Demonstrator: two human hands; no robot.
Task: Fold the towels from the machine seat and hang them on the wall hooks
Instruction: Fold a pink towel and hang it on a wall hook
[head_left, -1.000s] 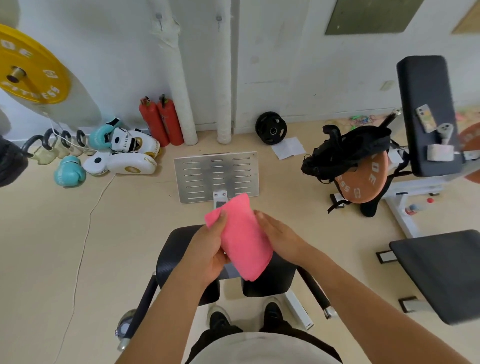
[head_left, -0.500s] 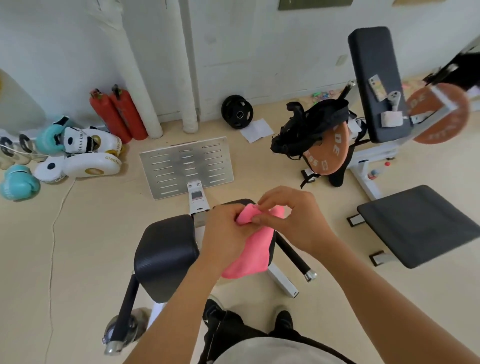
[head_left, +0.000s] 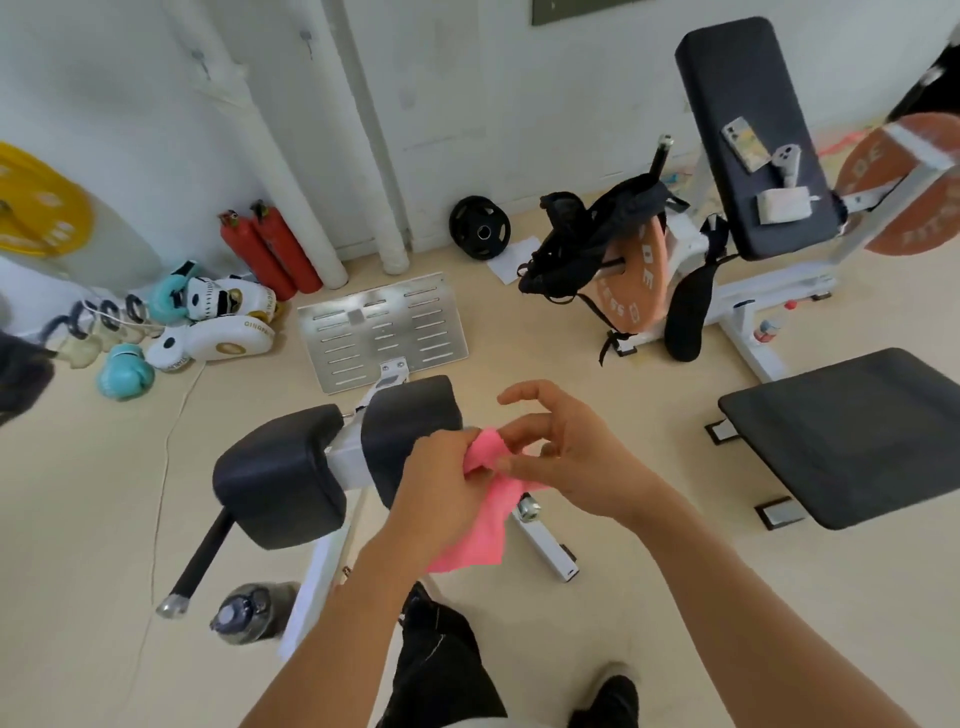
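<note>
Floor is taking up most of the view, beige, with gym gear spread across it. White wall is running along the top, two white pipes leaning/standing against it, two small hooks showing high up near the pipes.

Black bench pad is sitting at right, flat. Upright black back pad is standing behind it, with a phone and a white folded item lying on it. Black machine seat is sitting centre-left, split into two cushions on a white frame. Slotted metal plate is lying just beyond it.

Orange weight plate is leaning at centre-right with a black bag draped over it. Yellow weight plate is showing at the left edge. Two red extinguishers are standing at the wall base. Boxing gloves are piled at left. Small black plate is lying near the wall.

Pink towel is hanging in the air in front of the seat, held between both hands, lower part drooping loose. Left hand is gripping the towel's upper part, fingers curled round it. Right hand is pinching the top edge with thumb and a lower finger, upper fingers lifting free and loosely curved.
</note>
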